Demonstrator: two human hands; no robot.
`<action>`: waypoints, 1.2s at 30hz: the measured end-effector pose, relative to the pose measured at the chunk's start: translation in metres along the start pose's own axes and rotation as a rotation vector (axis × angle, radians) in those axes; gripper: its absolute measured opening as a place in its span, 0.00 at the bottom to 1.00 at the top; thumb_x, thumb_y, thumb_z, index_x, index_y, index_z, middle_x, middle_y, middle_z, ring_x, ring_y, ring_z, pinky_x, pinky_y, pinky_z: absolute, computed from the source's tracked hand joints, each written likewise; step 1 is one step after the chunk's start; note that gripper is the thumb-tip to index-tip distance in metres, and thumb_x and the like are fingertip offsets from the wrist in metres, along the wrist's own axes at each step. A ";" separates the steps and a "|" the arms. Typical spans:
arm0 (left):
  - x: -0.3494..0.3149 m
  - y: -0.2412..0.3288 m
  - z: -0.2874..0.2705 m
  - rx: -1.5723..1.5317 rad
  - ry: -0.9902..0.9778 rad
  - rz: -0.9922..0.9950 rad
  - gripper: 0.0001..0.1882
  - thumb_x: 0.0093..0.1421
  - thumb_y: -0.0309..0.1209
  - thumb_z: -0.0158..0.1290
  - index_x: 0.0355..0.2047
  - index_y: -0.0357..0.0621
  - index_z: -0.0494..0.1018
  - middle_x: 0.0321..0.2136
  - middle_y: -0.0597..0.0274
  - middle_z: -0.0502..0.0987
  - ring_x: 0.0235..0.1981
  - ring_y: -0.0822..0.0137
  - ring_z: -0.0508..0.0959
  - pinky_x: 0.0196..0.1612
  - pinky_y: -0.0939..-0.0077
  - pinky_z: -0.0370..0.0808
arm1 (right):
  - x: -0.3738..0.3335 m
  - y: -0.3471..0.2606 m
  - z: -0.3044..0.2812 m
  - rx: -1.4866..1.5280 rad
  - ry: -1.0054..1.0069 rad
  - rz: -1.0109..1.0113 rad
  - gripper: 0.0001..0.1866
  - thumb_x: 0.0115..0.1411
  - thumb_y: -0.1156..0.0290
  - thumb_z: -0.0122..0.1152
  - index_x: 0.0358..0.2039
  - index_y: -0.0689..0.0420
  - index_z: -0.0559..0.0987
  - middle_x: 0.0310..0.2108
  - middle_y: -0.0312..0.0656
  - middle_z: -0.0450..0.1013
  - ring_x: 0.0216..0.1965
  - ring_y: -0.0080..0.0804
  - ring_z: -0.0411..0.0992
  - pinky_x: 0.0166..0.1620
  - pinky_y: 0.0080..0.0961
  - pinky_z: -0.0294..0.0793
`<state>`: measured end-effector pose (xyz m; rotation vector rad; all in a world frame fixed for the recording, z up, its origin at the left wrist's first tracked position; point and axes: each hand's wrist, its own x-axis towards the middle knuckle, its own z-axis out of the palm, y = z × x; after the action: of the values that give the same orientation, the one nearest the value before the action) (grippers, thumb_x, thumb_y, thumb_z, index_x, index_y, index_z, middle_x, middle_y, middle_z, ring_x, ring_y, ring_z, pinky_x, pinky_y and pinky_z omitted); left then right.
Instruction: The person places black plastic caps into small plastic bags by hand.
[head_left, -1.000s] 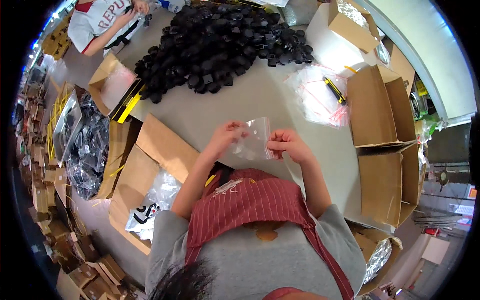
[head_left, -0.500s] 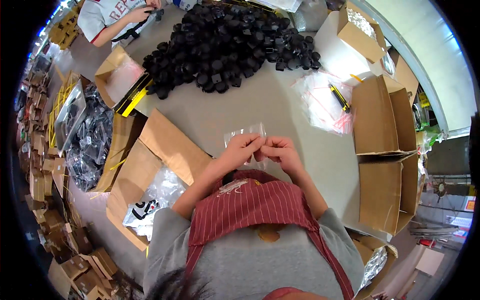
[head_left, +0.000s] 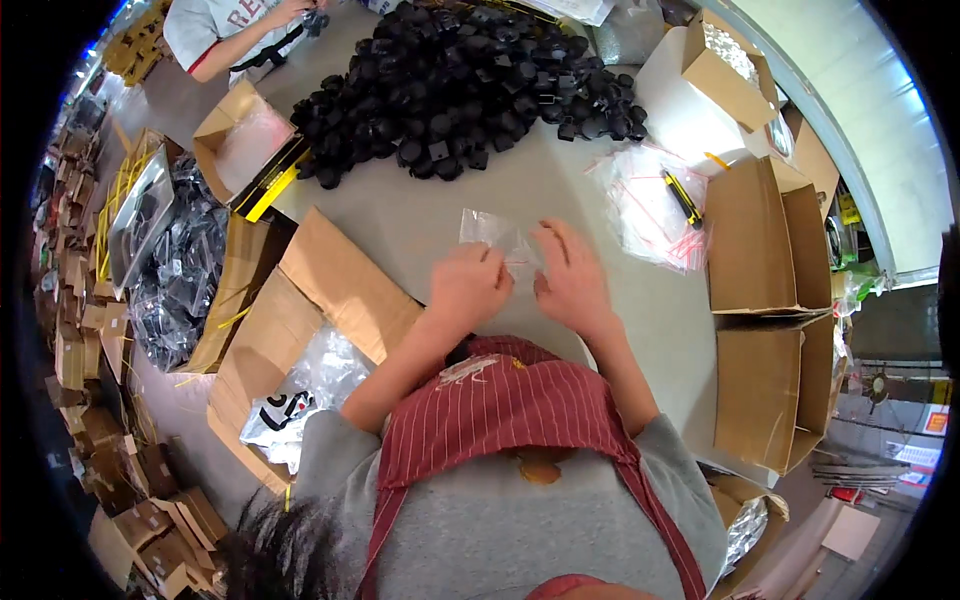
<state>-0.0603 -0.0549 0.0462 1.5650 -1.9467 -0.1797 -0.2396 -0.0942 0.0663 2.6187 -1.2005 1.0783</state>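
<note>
A small clear zip bag [head_left: 486, 227] is pinched in my left hand [head_left: 470, 286], its fingers closed on the lower edge. The bag sticks out flat beyond my fingertips over the grey table [head_left: 400, 225]. Just to the right, my right hand [head_left: 572, 278] is apart from the bag, with thumb and fingers spread. I see nothing in it. Farther off lies a big heap of small black plastic parts [head_left: 438, 125]. On the right is a loose pile of clear bags with red seal lines [head_left: 640, 205], with a yellow and black utility knife [head_left: 683, 198] on top.
Open cardboard boxes [head_left: 745, 240] stand along the right side. A smaller box of bags [head_left: 245, 150] is at the far left. Nearer me on the left sits an open carton [head_left: 345, 285] holding clear plastic. Across the table another person [head_left: 245, 40] handles a small dark item.
My hands have moved slightly away from me and parted. The right hand has let go of the bag and opened, while the left keeps its pinch.
</note>
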 end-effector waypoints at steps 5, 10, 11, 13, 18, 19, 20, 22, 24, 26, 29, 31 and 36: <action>-0.001 0.005 0.005 0.004 -0.011 0.064 0.08 0.54 0.31 0.55 0.32 0.43 0.71 0.29 0.57 0.79 0.34 0.53 0.79 0.30 0.60 0.75 | -0.002 -0.001 0.033 0.306 -0.291 0.106 0.21 0.53 0.80 0.55 0.49 0.53 0.72 0.48 0.44 0.70 0.37 0.41 0.75 0.34 0.37 0.77; 0.006 -0.030 -0.007 -0.006 -0.182 -0.554 0.09 0.53 0.30 0.55 0.34 0.46 0.70 0.36 0.55 0.79 0.35 0.50 0.79 0.34 0.54 0.75 | 0.025 0.017 0.068 0.525 -0.145 0.241 0.17 0.50 0.78 0.61 0.43 0.56 0.76 0.40 0.41 0.74 0.34 0.35 0.76 0.33 0.30 0.75; 0.003 -0.040 -0.011 -0.009 -0.169 -0.562 0.09 0.53 0.30 0.55 0.34 0.46 0.70 0.36 0.55 0.79 0.35 0.50 0.79 0.34 0.54 0.75 | 0.039 0.022 0.068 0.619 -0.351 0.390 0.20 0.49 0.75 0.63 0.45 0.55 0.75 0.44 0.42 0.73 0.36 0.35 0.76 0.37 0.29 0.75; 0.001 -0.059 -0.021 0.028 0.000 -0.544 0.09 0.52 0.28 0.55 0.34 0.48 0.68 0.35 0.58 0.75 0.40 0.51 0.77 0.33 0.54 0.74 | 0.064 0.036 0.078 0.703 -0.555 0.530 0.23 0.49 0.72 0.65 0.47 0.54 0.75 0.49 0.43 0.72 0.38 0.35 0.75 0.40 0.28 0.75; -0.019 -0.114 -0.017 0.247 0.389 -0.387 0.08 0.52 0.25 0.56 0.32 0.50 0.70 0.33 0.61 0.74 0.39 0.55 0.75 0.33 0.57 0.74 | 0.117 0.105 0.157 0.352 -0.198 0.145 0.36 0.45 0.69 0.68 0.58 0.49 0.70 0.66 0.47 0.55 0.58 0.51 0.64 0.58 0.40 0.68; -0.021 -0.117 -0.020 0.263 0.423 -0.367 0.08 0.51 0.25 0.56 0.31 0.51 0.70 0.32 0.62 0.73 0.38 0.56 0.74 0.33 0.59 0.74 | 0.125 0.111 0.162 0.357 -0.200 0.137 0.36 0.45 0.69 0.68 0.58 0.49 0.70 0.66 0.47 0.55 0.58 0.51 0.64 0.58 0.40 0.68; -0.023 -0.116 -0.020 0.267 0.426 -0.371 0.08 0.51 0.25 0.56 0.31 0.51 0.70 0.32 0.62 0.73 0.38 0.56 0.74 0.33 0.59 0.74 | 0.131 0.117 0.167 0.144 -0.271 0.113 0.35 0.45 0.70 0.68 0.57 0.49 0.70 0.66 0.47 0.55 0.59 0.51 0.63 0.58 0.45 0.67; -0.028 -0.113 -0.025 0.340 0.324 -0.348 0.06 0.53 0.28 0.57 0.31 0.51 0.72 0.31 0.62 0.74 0.38 0.57 0.75 0.32 0.60 0.74 | 0.125 0.124 0.178 -0.063 -0.338 0.090 0.34 0.46 0.71 0.68 0.57 0.49 0.71 0.67 0.46 0.55 0.60 0.52 0.61 0.59 0.49 0.65; -0.033 -0.112 -0.016 0.318 0.265 -0.362 0.04 0.54 0.29 0.57 0.30 0.51 0.73 0.30 0.62 0.75 0.37 0.57 0.76 0.32 0.61 0.75 | 0.108 0.128 0.186 -0.166 -0.370 -0.062 0.28 0.49 0.73 0.64 0.54 0.49 0.73 0.66 0.46 0.55 0.62 0.51 0.58 0.58 0.53 0.65; -0.037 -0.113 -0.009 0.290 0.209 -0.392 0.03 0.55 0.31 0.57 0.30 0.51 0.74 0.29 0.62 0.75 0.36 0.57 0.77 0.32 0.61 0.75 | 0.083 0.117 0.185 -0.155 -0.349 -0.056 0.23 0.51 0.75 0.62 0.49 0.50 0.76 0.63 0.41 0.60 0.63 0.48 0.58 0.58 0.50 0.65; -0.038 -0.110 -0.002 0.263 0.135 -0.371 0.04 0.57 0.34 0.56 0.29 0.50 0.76 0.26 0.61 0.75 0.34 0.56 0.78 0.32 0.62 0.76 | 0.025 0.112 0.167 -0.090 -0.408 -0.143 0.19 0.50 0.77 0.61 0.45 0.51 0.78 0.58 0.35 0.66 0.61 0.46 0.59 0.59 0.47 0.65; -0.036 -0.115 0.001 0.292 0.102 -0.315 0.04 0.57 0.34 0.55 0.29 0.50 0.77 0.26 0.60 0.75 0.33 0.56 0.78 0.32 0.62 0.76 | 0.000 0.100 0.139 0.118 -0.330 -0.130 0.16 0.47 0.79 0.60 0.39 0.51 0.80 0.51 0.32 0.72 0.58 0.44 0.63 0.59 0.46 0.64; -0.001 -0.101 -0.008 0.348 0.169 -0.207 0.05 0.56 0.32 0.56 0.34 0.50 0.78 0.27 0.59 0.74 0.33 0.57 0.76 0.32 0.63 0.76 | -0.034 0.096 0.081 0.218 -0.319 -0.178 0.16 0.44 0.80 0.57 0.35 0.52 0.81 0.47 0.34 0.75 0.53 0.43 0.67 0.57 0.45 0.64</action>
<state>0.0287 -0.0805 0.0043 1.9383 -1.7488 0.2132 -0.2748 -0.1658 -0.0366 3.0874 -0.9121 0.8244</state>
